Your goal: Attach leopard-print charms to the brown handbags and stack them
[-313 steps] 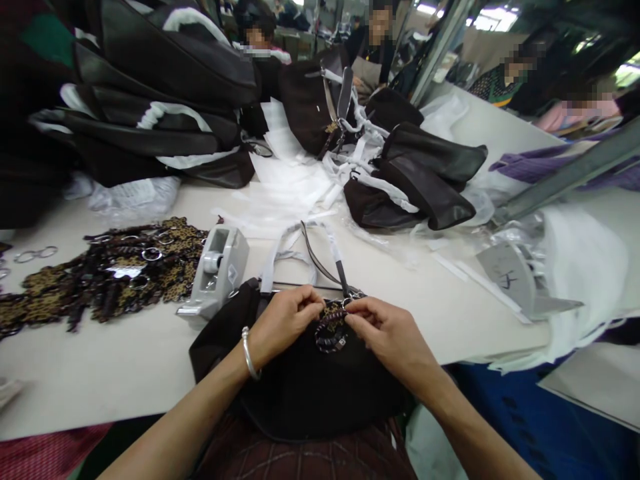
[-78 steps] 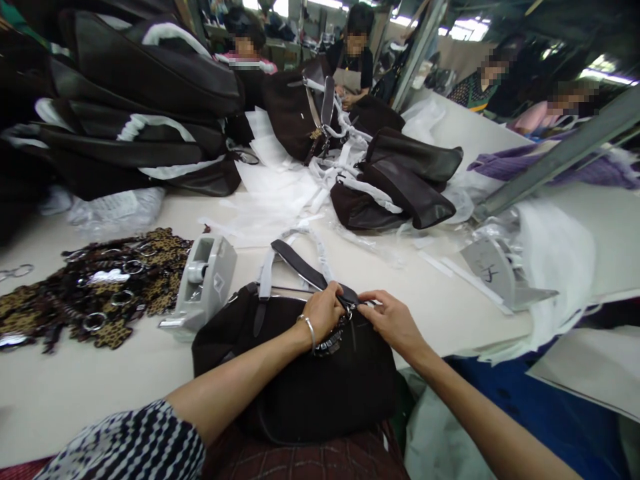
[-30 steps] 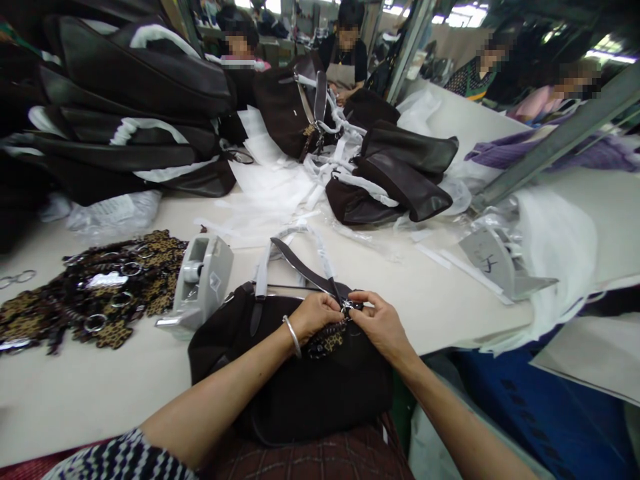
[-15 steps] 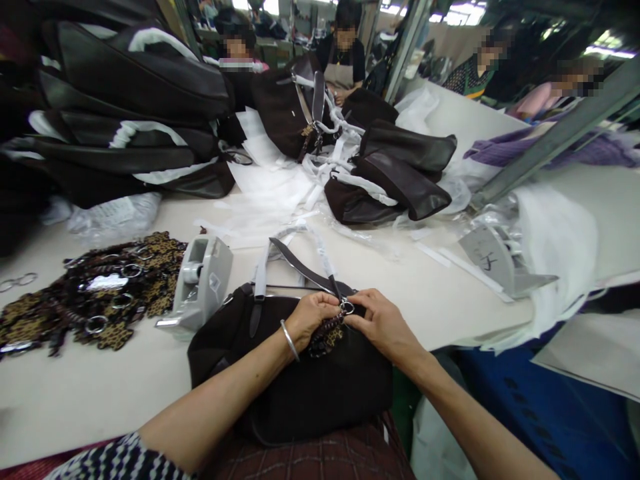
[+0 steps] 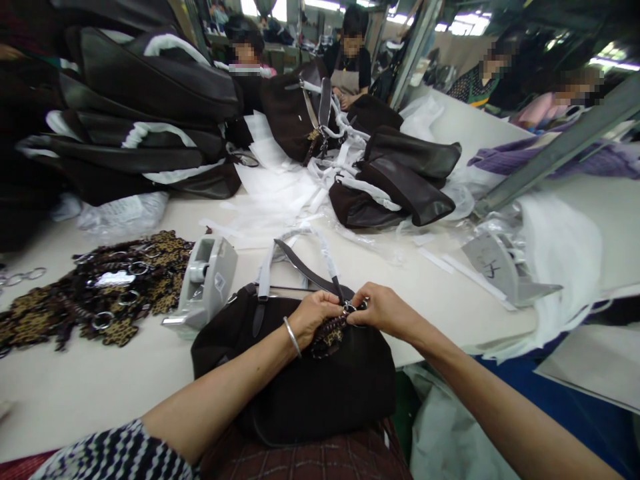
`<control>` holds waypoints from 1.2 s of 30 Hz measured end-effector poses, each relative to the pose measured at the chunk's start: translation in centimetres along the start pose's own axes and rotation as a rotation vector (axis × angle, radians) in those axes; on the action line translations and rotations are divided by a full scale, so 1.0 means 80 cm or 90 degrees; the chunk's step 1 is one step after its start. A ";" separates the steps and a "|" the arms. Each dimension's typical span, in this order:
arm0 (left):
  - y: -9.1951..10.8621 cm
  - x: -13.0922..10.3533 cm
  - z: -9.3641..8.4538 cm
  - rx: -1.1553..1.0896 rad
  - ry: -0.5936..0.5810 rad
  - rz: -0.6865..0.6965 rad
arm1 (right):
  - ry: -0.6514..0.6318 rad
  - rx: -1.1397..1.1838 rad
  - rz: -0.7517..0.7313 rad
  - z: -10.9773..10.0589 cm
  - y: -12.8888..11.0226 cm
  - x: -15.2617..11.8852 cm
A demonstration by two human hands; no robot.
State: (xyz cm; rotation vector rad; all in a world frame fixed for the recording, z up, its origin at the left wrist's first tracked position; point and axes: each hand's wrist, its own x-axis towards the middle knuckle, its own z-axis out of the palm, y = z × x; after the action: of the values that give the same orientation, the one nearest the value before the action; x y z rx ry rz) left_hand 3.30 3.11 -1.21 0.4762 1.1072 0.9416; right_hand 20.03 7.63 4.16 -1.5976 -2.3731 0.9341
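Observation:
A dark brown handbag (image 5: 320,387) rests at the table's front edge, against my lap. Its handle (image 5: 305,263) stands up behind the opening, partly wrapped in white. My left hand (image 5: 315,317) pinches a beaded bag charm (image 5: 330,337) near the foot of the handle. On the other side, my right hand (image 5: 377,310) is closed with thumb and forefinger on the charm's metal ring, beside the handle's end. Fingertips partly hide the ring, so how it joins the bag cannot be made out.
Several similar charms (image 5: 115,287) lie heaped at left, beside a grey tape dispenser (image 5: 207,283). Stacked handbags (image 5: 150,80) rise at back left, and more bags (image 5: 400,180) lie mid-table. Another tape dispenser (image 5: 505,267) stands right, near a slanted metal post (image 5: 555,153). People work beyond.
My right hand has shifted its fingers on the ring, with the wrist turned and the forearm swung outward. My left hand keeps its pinch. The whole view has moved slightly.

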 end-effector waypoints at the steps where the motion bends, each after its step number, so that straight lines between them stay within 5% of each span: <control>1: 0.002 -0.002 -0.001 -0.001 -0.013 0.009 | -0.006 0.014 -0.002 0.001 0.002 0.000; 13: 0.004 -0.010 -0.003 0.064 -0.028 0.104 | -0.052 0.184 -0.030 0.012 0.016 0.000; 18: 0.002 -0.006 -0.011 0.162 -0.057 0.114 | -0.060 0.137 -0.014 0.018 0.010 0.003; 29: 0.014 -0.017 -0.020 0.519 0.016 0.125 | 0.054 -0.028 -0.126 0.046 -0.003 -0.020; 36: 0.014 -0.008 -0.025 0.380 -0.044 0.044 | 0.098 0.049 -0.145 0.045 0.002 -0.022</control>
State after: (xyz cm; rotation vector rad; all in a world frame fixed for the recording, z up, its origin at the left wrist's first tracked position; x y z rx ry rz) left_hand 0.95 2.97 -0.88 1.0295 1.3104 0.6343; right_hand 19.38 4.62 1.59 -1.2877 -2.3214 0.8156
